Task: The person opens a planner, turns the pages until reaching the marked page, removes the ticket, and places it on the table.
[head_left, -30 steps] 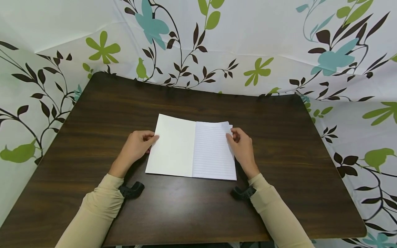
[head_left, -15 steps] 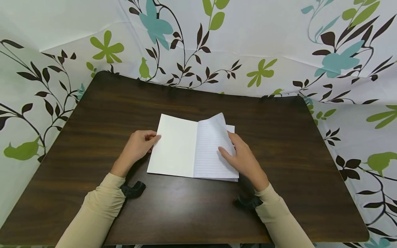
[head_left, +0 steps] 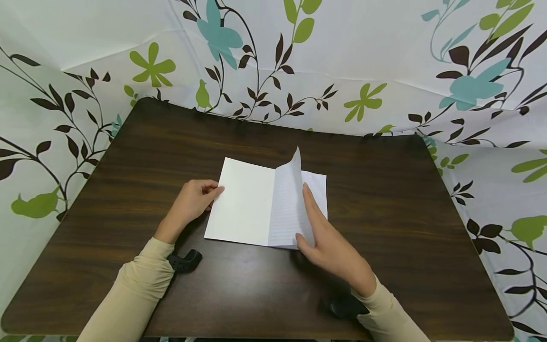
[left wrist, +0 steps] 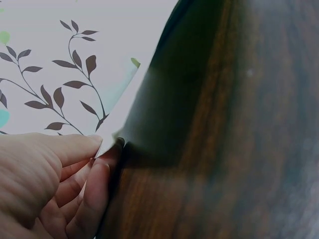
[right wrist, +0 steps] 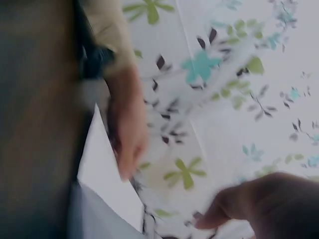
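Wearer: long sleeves, plain beige, matte fabric. Left sleeve [head_left: 130,287] gathered into several soft folds along the forearm, ending in a close-fitting cuff. Right sleeve [head_left: 386,311] same beige, creased near the wrist. Left wrist camera band [head_left: 186,261]: black, curved, thicker at its outer end. Right wrist camera band [head_left: 345,306]: black, rounded; detail indistinct. Left hand [head_left: 192,202], right hand [head_left: 329,242]: bare.

At lower left, the bare left hand [left wrist: 45,174] has its grip on a thin white sheet of paper [left wrist: 120,112], seen almost edge-on, pinching it between thumb and fingers. Behind hangs a white cloth printed with dark brown leafy sprigs [left wrist: 114,45]; a glossy, dark brown wood-grain table [left wrist: 239,149], blurred, fills the right side.
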A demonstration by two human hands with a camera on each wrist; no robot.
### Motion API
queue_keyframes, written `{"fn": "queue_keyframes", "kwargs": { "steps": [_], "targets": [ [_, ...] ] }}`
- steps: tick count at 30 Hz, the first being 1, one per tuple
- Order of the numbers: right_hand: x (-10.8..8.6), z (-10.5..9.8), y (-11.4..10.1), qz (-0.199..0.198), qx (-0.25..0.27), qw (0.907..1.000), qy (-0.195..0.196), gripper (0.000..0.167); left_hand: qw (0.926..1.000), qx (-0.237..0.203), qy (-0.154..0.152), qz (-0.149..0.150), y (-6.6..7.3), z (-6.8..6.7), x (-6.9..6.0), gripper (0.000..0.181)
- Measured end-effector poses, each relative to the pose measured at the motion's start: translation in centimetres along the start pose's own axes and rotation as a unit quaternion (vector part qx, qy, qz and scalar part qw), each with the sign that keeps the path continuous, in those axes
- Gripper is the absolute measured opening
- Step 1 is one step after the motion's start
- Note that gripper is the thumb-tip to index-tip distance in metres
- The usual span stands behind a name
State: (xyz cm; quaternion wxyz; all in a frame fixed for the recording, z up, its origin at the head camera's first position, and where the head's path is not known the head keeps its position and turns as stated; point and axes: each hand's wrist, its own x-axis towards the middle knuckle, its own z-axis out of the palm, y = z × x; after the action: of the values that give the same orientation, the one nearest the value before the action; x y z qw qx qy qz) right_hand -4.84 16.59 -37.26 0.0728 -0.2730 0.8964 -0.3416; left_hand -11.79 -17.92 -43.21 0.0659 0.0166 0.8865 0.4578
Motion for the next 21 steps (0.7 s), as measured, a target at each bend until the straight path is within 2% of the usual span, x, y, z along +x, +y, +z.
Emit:
{"fn": "queue_keyframes", "kwargs": {
  "steps": [4,7,10,13,21],
  "targets": [
    [-0.1,1.6,-0.5,-0.070,-0.033,0.9949,0.066,0.095,1.0000,0.000,0.000,-0.001,0.0,0.0,0.0,0.029],
    [0.1,2.7,-0.4,-0.129,-0.065,0.9826,0.117,0.090,1.0000,0.001,-0.001,-0.004,0.0,0.0,0.0,0.029],
    [0.3,3.5,-0.3,-0.162,-0.099,0.9702,0.150,0.084,1.0000,0.001,0.000,-0.004,0.0,0.1,0.1,0.029],
    [0.6,4.2,0.0,-0.167,-0.126,0.9652,0.158,0.082,1.0000,0.000,0.000,-0.003,0.0,0.1,0.1,0.029],
    [1.7,6.1,0.8,-0.141,-0.154,0.9676,0.142,0.088,1.0000,0.005,-0.002,0.004,0.1,0.1,0.0,0.030]
  ]
}}
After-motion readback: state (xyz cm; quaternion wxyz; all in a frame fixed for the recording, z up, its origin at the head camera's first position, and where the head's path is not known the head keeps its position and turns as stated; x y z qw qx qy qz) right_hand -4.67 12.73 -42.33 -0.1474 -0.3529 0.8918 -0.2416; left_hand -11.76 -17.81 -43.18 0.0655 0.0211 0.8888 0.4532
